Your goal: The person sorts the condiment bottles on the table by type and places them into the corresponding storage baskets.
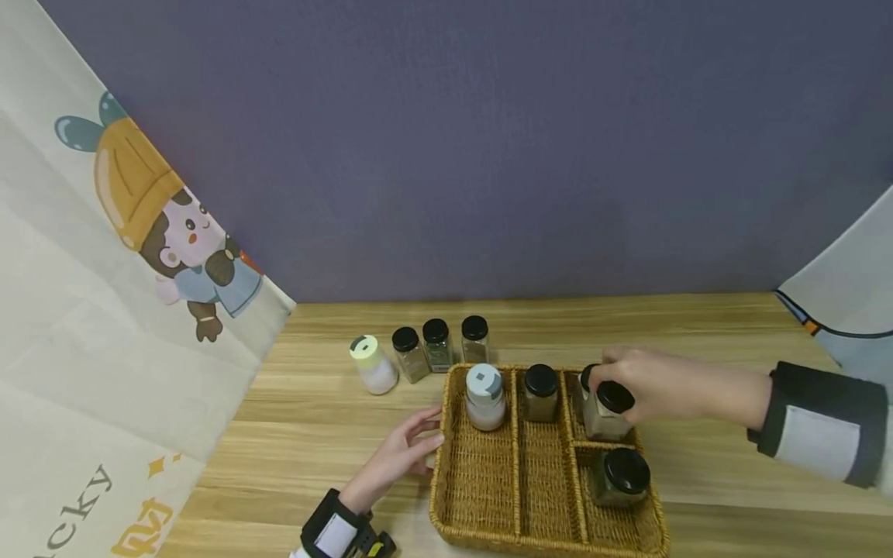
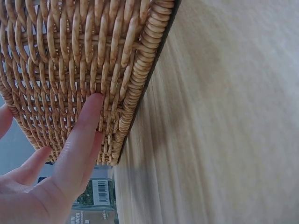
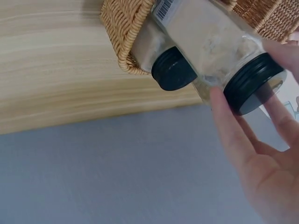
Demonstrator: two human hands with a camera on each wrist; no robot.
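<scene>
My right hand (image 1: 645,381) pinches a spice jar (image 1: 604,421) of pale powder by its black lid, above the far right compartment of a wicker basket (image 1: 491,496). The right wrist view has the thumb and fingers around this jar's lid (image 3: 254,81). A second black-lidded jar (image 3: 174,70) stands close beside it in the basket. My left hand (image 1: 401,456) touches the basket's left side. In the left wrist view, extended fingers (image 2: 81,130) rest against the woven outer wall (image 2: 65,70).
A white-lidded shaker (image 1: 484,397) is in the left compartment, a jar (image 1: 540,394) in the middle one, and a dark jar (image 1: 623,477) in the near right one. Behind the basket on the wooden table stand a yellow-lidded shaker (image 1: 374,368) and several black-lidded jars (image 1: 437,346).
</scene>
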